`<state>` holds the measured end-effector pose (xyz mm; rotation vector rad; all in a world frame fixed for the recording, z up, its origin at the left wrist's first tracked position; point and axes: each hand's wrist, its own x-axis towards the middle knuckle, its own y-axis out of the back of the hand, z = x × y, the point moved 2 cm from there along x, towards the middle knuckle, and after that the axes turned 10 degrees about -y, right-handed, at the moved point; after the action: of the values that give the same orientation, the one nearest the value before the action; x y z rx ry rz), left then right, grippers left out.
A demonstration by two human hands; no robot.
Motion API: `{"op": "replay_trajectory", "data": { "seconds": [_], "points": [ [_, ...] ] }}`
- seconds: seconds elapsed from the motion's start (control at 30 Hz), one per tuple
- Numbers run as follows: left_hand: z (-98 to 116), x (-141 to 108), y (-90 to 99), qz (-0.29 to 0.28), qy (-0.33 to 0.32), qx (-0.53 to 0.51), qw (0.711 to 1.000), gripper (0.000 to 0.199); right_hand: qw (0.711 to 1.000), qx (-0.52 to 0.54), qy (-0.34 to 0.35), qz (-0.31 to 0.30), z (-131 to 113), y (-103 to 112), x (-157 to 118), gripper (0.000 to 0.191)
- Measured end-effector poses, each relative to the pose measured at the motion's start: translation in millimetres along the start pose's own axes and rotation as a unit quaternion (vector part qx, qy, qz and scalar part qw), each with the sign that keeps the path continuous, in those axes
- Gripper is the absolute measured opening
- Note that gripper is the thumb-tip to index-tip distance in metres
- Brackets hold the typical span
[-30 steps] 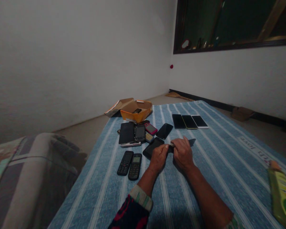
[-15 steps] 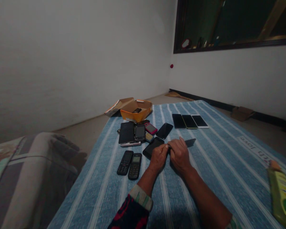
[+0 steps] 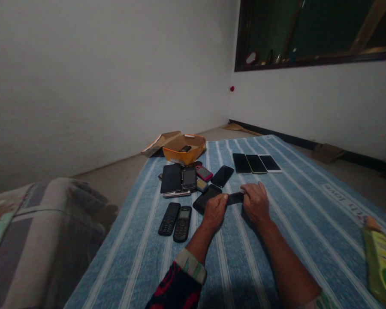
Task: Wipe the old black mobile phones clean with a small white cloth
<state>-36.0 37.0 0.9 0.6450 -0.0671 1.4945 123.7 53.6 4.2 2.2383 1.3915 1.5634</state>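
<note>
A thin black phone [image 3: 234, 198] stretches between my two hands above the striped cloth. My left hand [image 3: 215, 211] grips its left end, thumb on top. The right end sits in the closed fingers of my right hand [image 3: 256, 204], which partly hide it. Just beyond my left hand lies a black smartphone [image 3: 207, 199], partly covered by that hand. Farther off is another black smartphone [image 3: 222, 176], set at an angle. Two keypad phones, one black [image 3: 169, 219] and one with a lighter screen [image 3: 182, 224], lie side by side left of my left hand.
A pile of phones includes a black one [image 3: 170, 178] and a pink one [image 3: 204, 173]. Behind it stands an open orange box [image 3: 183, 155] holding a phone. Three smartphones [image 3: 256, 164] lie in a row at the far right. A yellow-green bottle [image 3: 381, 262] is at the right edge.
My right hand has slid rightward, away from my left hand, to the phone's right end. The phone's middle now shows between the hands. My left hand has hardly moved.
</note>
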Motion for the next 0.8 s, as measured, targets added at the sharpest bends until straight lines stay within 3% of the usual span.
{"op": "replay_trajectory", "data": {
  "seconds": [0.4, 0.53, 0.8],
  "points": [
    [0.5, 0.0, -1.3, -0.005, -0.012, -0.003, 1.0, 0.044, 0.997, 0.021, 0.052, -0.058, -39.6, -11.3, -11.5, 0.026],
    [0.7, -0.1, -1.2, -0.001, -0.01, 0.003, 1.0, 0.043, 0.997, 0.03, 0.035, -0.057, -27.6, -8.2, -7.5, 0.028],
    [-0.7, -0.6, -2.3, 0.007, -0.006, 0.014, 1.0, 0.042, 1.0, 0.009, -0.017, 0.004, 5.9, 1.1, 2.6, 0.029]
  ]
}}
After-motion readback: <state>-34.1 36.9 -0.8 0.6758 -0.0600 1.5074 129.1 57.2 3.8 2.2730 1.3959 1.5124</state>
